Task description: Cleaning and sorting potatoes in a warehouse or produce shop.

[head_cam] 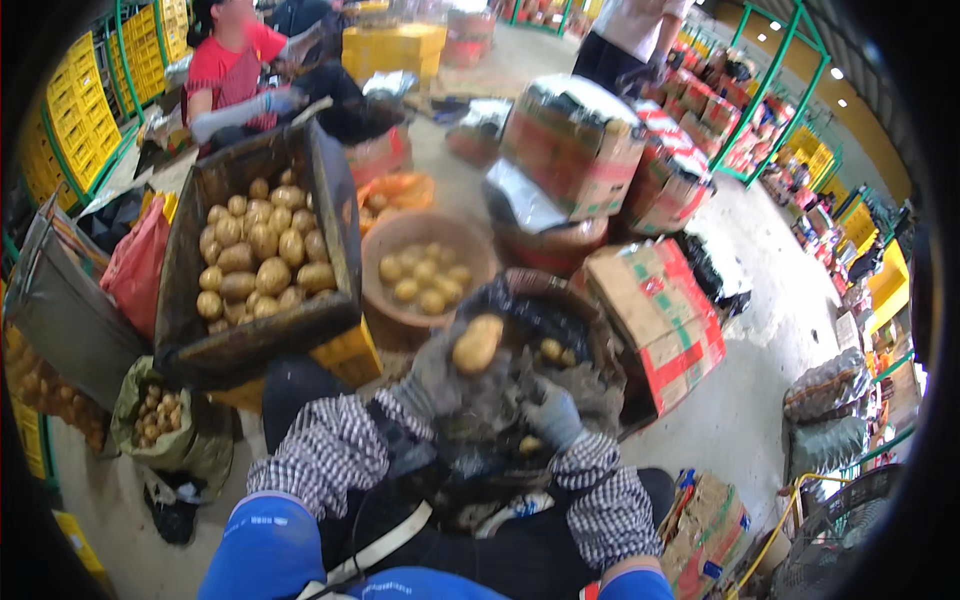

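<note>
My left hand (424,386), in a grey knit work glove, holds a large pale potato (478,343) above a tub (536,281) lined with black plastic. My right hand (556,414), gloved alike, grips a wet grey cloth (491,386) that spreads between the hands; its fingertips are blurred. A few small potatoes (555,350) lie in the tub. Just beyond it, a reddish-brown basin (480,229) contains several potatoes (424,276). To the left, a dark-walled crate (259,346) is heaped with wet potatoes (262,236).
Printed cardboard boxes (652,315) crowd the right side. An olive sack (206,442) of small potatoes stands at left, near a grey bag (67,300). A seated co-worker (232,82) is at upper left, another person (630,34) stands behind the boxes. A fan (840,532) is lower right.
</note>
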The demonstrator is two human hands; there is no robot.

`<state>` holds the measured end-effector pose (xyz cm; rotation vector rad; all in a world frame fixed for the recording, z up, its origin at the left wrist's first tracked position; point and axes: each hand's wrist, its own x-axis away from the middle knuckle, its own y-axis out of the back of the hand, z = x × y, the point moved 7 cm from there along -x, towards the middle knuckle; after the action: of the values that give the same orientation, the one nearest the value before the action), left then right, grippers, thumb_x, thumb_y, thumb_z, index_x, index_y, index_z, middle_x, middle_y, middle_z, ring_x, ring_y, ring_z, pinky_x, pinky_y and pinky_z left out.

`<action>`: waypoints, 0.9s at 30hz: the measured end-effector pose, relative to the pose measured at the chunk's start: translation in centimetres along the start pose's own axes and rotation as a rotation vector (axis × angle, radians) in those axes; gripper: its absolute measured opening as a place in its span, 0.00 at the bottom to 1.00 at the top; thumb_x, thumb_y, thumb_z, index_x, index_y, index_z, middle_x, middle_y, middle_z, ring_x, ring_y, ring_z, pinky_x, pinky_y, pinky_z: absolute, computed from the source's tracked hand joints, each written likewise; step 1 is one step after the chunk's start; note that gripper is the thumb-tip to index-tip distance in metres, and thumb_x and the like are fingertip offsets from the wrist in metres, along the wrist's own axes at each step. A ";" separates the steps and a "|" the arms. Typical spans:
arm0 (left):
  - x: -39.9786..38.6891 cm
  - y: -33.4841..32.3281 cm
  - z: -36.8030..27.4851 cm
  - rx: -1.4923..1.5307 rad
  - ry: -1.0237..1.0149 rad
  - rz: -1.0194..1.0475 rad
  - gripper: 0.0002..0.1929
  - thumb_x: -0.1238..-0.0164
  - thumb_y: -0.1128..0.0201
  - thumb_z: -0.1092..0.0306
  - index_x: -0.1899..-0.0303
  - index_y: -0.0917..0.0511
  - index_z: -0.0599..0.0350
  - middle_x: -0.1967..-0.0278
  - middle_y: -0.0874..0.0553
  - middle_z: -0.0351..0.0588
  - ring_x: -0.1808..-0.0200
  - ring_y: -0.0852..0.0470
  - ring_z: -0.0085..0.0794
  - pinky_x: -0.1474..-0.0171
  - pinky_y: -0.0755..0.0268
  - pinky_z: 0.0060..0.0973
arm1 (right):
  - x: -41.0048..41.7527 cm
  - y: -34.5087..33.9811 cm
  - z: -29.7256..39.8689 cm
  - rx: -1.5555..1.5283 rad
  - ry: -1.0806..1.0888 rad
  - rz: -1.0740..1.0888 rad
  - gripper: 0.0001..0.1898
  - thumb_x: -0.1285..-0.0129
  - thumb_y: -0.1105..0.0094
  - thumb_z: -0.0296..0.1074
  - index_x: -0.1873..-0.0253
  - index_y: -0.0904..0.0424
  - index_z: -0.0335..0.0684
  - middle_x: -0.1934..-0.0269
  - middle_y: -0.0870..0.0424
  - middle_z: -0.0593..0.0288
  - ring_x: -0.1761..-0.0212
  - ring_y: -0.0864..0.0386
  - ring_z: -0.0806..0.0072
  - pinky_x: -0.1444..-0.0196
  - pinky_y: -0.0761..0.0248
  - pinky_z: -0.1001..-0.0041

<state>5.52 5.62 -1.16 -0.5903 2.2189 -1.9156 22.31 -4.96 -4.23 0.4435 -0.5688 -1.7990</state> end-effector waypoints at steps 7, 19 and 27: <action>1.0 -1.4 -2.4 0.012 -0.013 0.110 0.34 0.16 0.53 0.39 0.31 0.28 0.63 0.49 0.13 0.61 0.57 0.10 0.46 0.65 0.14 0.31 | -1.2 -1.7 0.0 0.183 -0.123 0.109 0.19 0.34 0.33 0.31 0.39 0.17 0.35 0.52 0.08 0.48 0.48 0.10 0.63 0.44 0.21 0.67; 4.2 -1.3 -4.2 -0.079 -0.144 0.057 0.29 0.19 0.44 0.40 0.34 0.25 0.55 0.49 0.12 0.57 0.61 0.10 0.40 0.70 0.19 0.24 | -0.6 -7.2 -1.8 0.753 -0.148 0.423 0.26 0.33 0.39 0.58 0.34 0.22 0.55 0.55 0.10 0.43 0.50 0.12 0.47 0.47 0.19 0.52; 6.6 -0.1 -4.6 -0.262 -0.172 -0.149 0.25 0.22 0.35 0.54 0.31 0.28 0.51 0.46 0.12 0.52 0.58 0.10 0.34 0.63 0.18 0.22 | 0.3 -8.9 -2.8 0.859 -0.215 0.654 0.22 0.33 0.37 0.38 0.36 0.19 0.38 0.41 0.14 0.43 0.37 0.16 0.51 0.37 0.22 0.57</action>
<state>-2.19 7.27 0.66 -0.9456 2.3870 -1.5744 16.94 -3.57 -11.72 0.5482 -1.4609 -0.9126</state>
